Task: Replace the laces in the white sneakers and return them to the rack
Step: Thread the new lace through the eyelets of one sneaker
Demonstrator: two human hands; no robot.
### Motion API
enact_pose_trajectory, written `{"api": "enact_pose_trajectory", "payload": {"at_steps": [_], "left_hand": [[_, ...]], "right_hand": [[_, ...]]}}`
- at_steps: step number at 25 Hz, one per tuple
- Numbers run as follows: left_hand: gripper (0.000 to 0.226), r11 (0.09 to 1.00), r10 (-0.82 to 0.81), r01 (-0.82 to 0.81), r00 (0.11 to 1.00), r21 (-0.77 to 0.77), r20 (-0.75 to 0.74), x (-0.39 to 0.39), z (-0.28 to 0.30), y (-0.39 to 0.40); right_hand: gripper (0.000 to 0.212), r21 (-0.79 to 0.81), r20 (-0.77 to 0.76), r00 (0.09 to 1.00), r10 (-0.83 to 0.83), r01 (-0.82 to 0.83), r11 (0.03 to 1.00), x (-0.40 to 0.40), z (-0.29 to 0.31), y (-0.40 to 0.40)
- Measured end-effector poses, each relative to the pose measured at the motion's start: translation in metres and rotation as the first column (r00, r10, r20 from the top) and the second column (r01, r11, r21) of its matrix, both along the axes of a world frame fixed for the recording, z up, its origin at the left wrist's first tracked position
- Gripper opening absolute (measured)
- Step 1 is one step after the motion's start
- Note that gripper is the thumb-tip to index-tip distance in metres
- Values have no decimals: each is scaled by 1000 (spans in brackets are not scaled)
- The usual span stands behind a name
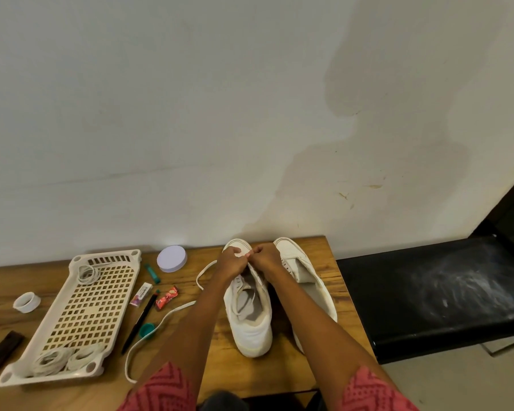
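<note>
Left hand (231, 263) and right hand (265, 258) meet over toe end of near sneaker (251, 315), fingers curled, pinching lace (161, 323) at eyelets. Lace trails left across table (327, 253) in long loop toward table's near edge. Second sneaker (304, 280) just right of first, unlaced, toe to wall. Left of shoes: wrapper (167, 297), pen (139, 323), teal cap (147, 330), white lid (172, 258). Farther left, slotted rack (86, 310) lying flat, coiled laces (69, 358) at its near end
</note>
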State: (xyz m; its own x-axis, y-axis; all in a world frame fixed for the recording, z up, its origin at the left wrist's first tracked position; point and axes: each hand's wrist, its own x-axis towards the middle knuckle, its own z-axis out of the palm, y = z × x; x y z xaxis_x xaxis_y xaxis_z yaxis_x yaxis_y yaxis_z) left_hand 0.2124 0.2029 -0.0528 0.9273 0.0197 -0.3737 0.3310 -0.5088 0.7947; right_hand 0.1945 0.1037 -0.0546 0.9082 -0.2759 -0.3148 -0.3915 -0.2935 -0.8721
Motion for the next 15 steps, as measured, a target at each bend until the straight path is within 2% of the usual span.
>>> {"api": "enact_pose_trajectory", "payload": {"at_steps": [2, 3, 4, 6, 8, 10, 11, 12, 13, 14, 15], "left_hand": [[22, 1000, 2, -2, 1000, -6, -11, 0, 3, -2], [9, 1000, -4, 4, 1000, 3, -5, 0, 4, -3], [6, 1000, -7, 7, 1000, 10, -2, 0, 5, -3], [15, 999, -13, 13, 1000, 34, -11, -1, 3, -1], [31, 998, -28, 30, 999, 58, -27, -1, -2, 1], [36, 996, -57, 59, 998, 72, -34, -3, 0, 2], [37, 994, -75, 77, 997, 79, -33, -4, 1, 2], [37, 993, -81, 83, 996, 84, -32, -5, 2, 1], [37, 993, -77, 79, 997, 86, -32, -7, 4, 1], [37, 995, -64, 67, 997, 75, -39, -9, 7, 0], [38, 997, -55, 58, 997, 58, -49, -11, 7, -1]], "right_hand": [[20, -48, 4, 1000, 14, -14, 999, 2, 3, 1], [18, -43, 15, 999, -37, 37, 998, 3, 6, 0], [18, -5, 28, 991, -127, 127, 992, 6, 9, -3], [20, 194, 71, 936, -344, 325, 925, 13, 30, -18], [28, 466, 128, 836, -534, 425, 776, 19, 68, -43], [29, 722, 189, 660, -727, 409, 558, 17, 121, -72], [28, 764, 253, 560, -789, 385, 518, 15, 146, -84], [26, 713, 379, 469, -798, 402, 575, 13, 165, -92], [23, 569, 536, 416, -734, 464, 679, 14, 177, -95], [19, 397, 654, 428, -624, 508, 764, 13, 184, -94], [14, 251, 704, 494, -511, 499, 829, 16, 180, -88]]}}
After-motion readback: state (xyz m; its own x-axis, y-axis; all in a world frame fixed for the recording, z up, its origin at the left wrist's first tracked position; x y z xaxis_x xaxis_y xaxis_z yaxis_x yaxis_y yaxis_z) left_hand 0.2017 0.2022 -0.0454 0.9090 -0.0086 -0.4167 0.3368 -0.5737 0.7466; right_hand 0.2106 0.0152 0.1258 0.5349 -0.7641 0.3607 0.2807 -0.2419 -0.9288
